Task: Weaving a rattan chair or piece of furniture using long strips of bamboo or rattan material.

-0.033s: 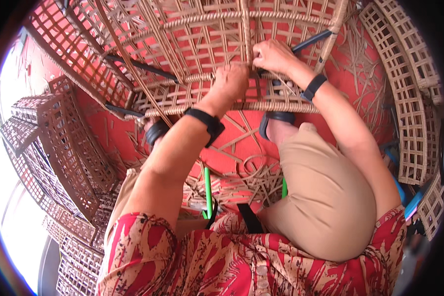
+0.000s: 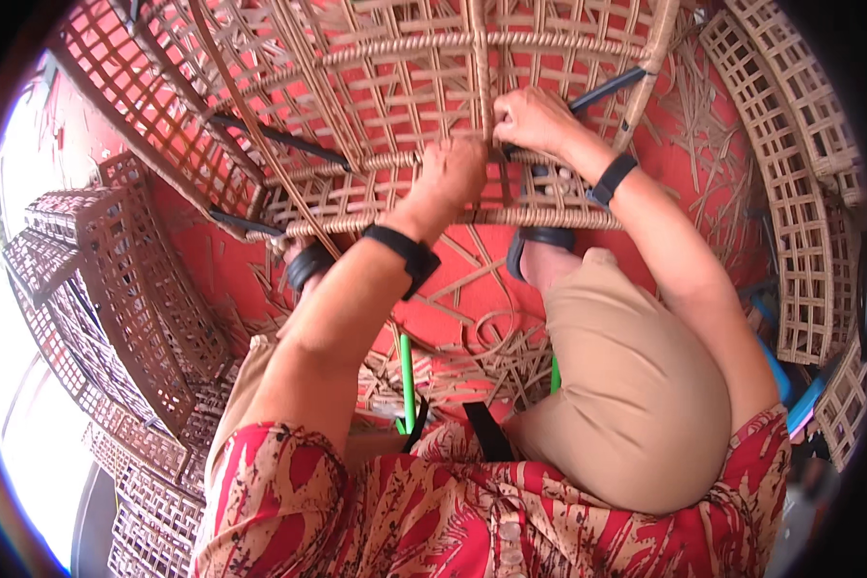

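A large woven rattan panel (image 2: 376,87) with an open lattice stands tilted in front of me, its lower wrapped rail (image 2: 356,207) near my knees. My left hand (image 2: 448,173) is closed in a fist on the weave just left of the panel's upright rod (image 2: 480,67). Just right of that rod, my right hand (image 2: 535,120) pinches a thin rattan strand. The two hands almost touch. Each wrist carries a black band. The strand itself is mostly hidden by my fingers.
Stacks of finished lattice panels stand at the left (image 2: 96,289) and the right (image 2: 800,193). Rattan scraps (image 2: 482,352) litter the red floor (image 2: 703,173). My feet in black sandals (image 2: 308,262) rest under the panel. Green stool legs (image 2: 407,376) show between my knees.
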Demonstrator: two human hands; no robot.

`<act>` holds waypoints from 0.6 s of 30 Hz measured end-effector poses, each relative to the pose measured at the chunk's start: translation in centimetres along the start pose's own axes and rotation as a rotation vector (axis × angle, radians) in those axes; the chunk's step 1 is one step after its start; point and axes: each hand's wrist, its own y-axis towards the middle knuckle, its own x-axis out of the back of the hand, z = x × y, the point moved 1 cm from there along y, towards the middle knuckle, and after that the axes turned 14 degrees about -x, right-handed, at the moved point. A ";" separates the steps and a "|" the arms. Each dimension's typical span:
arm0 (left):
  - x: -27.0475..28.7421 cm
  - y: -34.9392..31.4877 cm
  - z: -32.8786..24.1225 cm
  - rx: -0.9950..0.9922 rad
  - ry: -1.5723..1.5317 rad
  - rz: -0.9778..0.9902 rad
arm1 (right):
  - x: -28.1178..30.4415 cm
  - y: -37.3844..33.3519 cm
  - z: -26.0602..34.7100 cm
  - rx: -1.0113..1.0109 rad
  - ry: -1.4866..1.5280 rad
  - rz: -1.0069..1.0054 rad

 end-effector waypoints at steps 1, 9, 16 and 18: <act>0.7 -0.1 -0.8 0.009 -0.014 0.091 | -0.1 -0.2 -0.4 -0.007 0.029 0.010; 2.5 -3.4 -3.9 0.097 -0.071 -0.143 | 1.9 -0.9 2.1 -0.162 0.386 -0.143; 1.2 -4.4 -5.4 0.221 -0.204 -0.346 | 0.9 1.5 2.2 -0.216 1.047 -0.302; 1.6 -4.2 -5.2 0.205 -0.159 -0.363 | 0.8 1.6 3.1 -0.261 1.139 -0.283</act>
